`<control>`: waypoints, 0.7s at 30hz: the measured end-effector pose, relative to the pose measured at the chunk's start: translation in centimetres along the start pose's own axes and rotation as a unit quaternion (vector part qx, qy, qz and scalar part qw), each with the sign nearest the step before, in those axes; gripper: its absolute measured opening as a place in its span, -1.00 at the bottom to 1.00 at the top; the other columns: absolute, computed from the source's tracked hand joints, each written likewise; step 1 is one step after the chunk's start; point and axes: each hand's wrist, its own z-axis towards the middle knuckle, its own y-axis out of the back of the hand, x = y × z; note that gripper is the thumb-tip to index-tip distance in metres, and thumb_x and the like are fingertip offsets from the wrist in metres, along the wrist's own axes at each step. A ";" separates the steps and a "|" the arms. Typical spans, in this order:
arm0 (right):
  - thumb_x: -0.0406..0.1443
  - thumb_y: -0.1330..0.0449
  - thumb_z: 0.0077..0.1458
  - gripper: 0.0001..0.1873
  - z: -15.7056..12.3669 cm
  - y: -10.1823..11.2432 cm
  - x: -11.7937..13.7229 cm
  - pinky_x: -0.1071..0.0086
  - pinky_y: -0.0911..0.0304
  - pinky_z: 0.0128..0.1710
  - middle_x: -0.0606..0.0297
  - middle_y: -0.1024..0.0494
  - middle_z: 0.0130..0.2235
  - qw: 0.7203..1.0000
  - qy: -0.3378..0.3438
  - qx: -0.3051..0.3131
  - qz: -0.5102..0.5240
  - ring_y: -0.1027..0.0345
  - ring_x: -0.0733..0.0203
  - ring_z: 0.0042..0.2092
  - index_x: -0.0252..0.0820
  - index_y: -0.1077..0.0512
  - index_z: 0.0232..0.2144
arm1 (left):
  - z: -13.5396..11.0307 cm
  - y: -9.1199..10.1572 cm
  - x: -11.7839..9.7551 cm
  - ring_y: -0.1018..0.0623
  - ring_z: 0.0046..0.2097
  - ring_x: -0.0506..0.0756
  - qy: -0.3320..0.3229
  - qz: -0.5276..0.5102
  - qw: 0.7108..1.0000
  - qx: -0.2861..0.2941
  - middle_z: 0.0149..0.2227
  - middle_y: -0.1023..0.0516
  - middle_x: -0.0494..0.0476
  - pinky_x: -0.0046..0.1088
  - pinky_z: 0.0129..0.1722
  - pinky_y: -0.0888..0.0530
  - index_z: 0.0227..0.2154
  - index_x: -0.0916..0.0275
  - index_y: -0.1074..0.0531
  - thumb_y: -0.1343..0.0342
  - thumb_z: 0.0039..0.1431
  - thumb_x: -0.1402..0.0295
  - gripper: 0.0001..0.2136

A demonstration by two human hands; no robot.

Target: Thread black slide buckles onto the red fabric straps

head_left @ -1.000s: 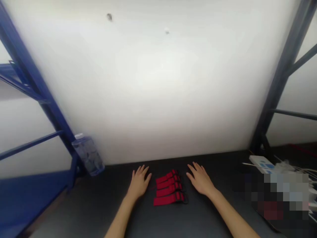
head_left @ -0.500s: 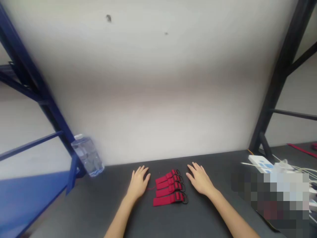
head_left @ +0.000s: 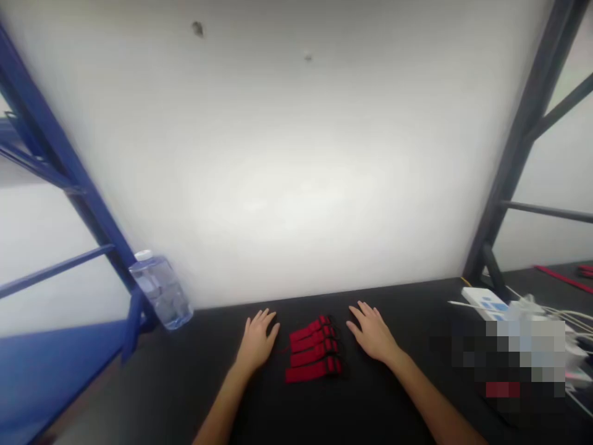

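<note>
Several red fabric straps (head_left: pixel 312 350) with dark rings at their right ends lie side by side on the dark tabletop (head_left: pixel 352 408). My left hand (head_left: pixel 257 340) rests flat on the table just left of them, fingers spread, holding nothing. My right hand (head_left: pixel 373 334) lies flat just right of the straps, fingers also spread and empty. Neither hand touches the straps.
A clear water bottle (head_left: pixel 160 290) stands at the back left by a blue rack post (head_left: pixel 69 179). A white power strip (head_left: pixel 486 303) with cables lies at the right beside a dark post (head_left: pixel 519 148). A white wall (head_left: pixel 287 154) closes the back.
Both hands stay flat beside the straps. The view has shifted very slightly and the lighting has brightened.
</note>
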 end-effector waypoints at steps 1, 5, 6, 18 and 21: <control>-0.06 0.09 0.26 -0.41 0.0 0.1 0.0 0.06 0.22 0.30 0.02 -0.12 0.32 1.000 -0.001 0.001 0.000 0.08 -0.04 0.34 -0.21 -0.22 0.23 | 0.0 0.0 0.0 -0.21 0.30 0.27 0.000 -0.001 1.000 0.000 0.24 -0.30 0.28 0.04 0.25 -0.06 0.12 0.19 -0.36 0.12 0.32 0.16 -0.59; -0.06 0.08 0.26 -0.42 0.0 0.3 0.1 0.06 0.22 0.30 0.05 -0.11 0.32 1.000 -0.004 0.005 0.005 0.10 -0.05 0.34 -0.19 -0.22 0.23 | 0.1 -0.2 0.1 -0.21 0.30 0.27 0.001 -0.003 1.000 0.001 0.24 -0.30 0.28 0.03 0.25 -0.06 0.12 0.18 -0.36 0.12 0.31 0.15 -0.59; -0.06 0.08 0.26 -0.42 0.0 0.3 0.1 0.05 0.23 0.30 0.06 -0.11 0.32 1.000 -0.005 0.005 0.006 0.10 -0.05 0.34 -0.18 -0.22 0.23 | 0.1 -0.2 0.2 -0.21 0.30 0.27 0.001 -0.002 1.000 0.001 0.24 -0.30 0.27 0.03 0.25 -0.06 0.12 0.18 -0.36 0.12 0.31 0.15 -0.59; -0.06 0.08 0.26 -0.42 0.0 0.3 0.1 0.06 0.23 0.30 0.04 -0.12 0.32 1.000 -0.003 0.004 0.004 0.09 -0.03 0.34 -0.20 -0.22 0.23 | 0.1 -0.1 -0.1 -0.21 0.30 0.26 0.006 -0.005 1.000 0.002 0.24 -0.30 0.25 0.03 0.25 -0.05 0.12 0.17 -0.36 0.12 0.31 0.16 -0.60; -0.08 0.07 0.26 -0.42 0.0 0.2 0.0 0.05 0.22 0.30 0.04 -0.12 0.32 1.000 -0.004 0.000 0.006 0.09 -0.03 0.34 -0.21 -0.23 0.23 | 0.2 0.1 -0.1 -0.22 0.29 0.27 0.006 -0.011 1.000 -0.003 0.23 -0.32 0.25 0.04 0.25 -0.07 0.10 0.18 -0.37 0.10 0.30 0.19 -0.61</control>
